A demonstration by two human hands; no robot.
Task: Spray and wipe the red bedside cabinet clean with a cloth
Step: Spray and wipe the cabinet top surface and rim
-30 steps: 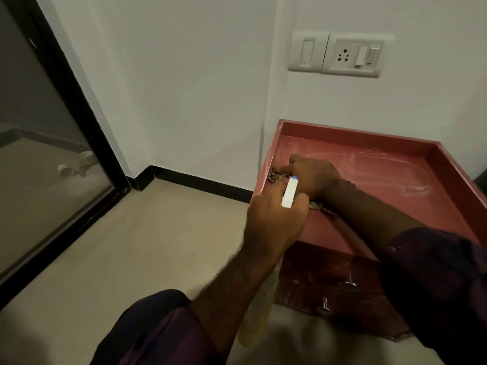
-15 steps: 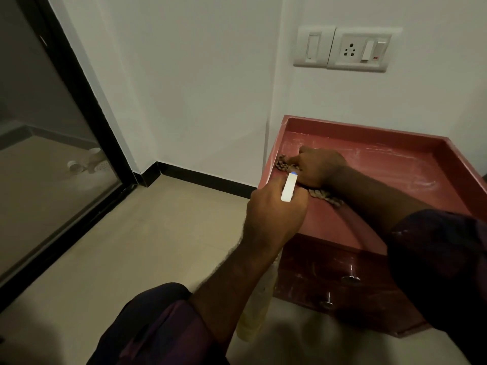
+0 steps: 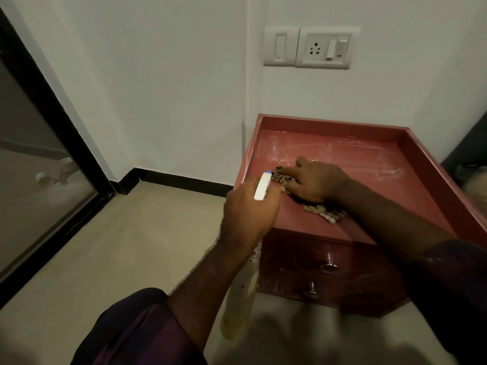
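Note:
The red bedside cabinet stands in the wall corner, its raised-rim top streaked with whitish wet marks. My right hand presses flat on a patterned cloth near the top's left front part. My left hand grips a spray bottle at the cabinet's front left corner. The bottle's white nozzle points toward the cloth, and its pale yellow body hangs below my wrist.
Two metal drawer knobs stick out of the cabinet's front. A switch and socket plate is on the wall above. A black-framed glass door runs along the left. Beige floor lies between door and cabinet.
My right hand has slid the cloth away from the left rim, rightward and toward the front. The left hand keeps the bottle in about the same place.

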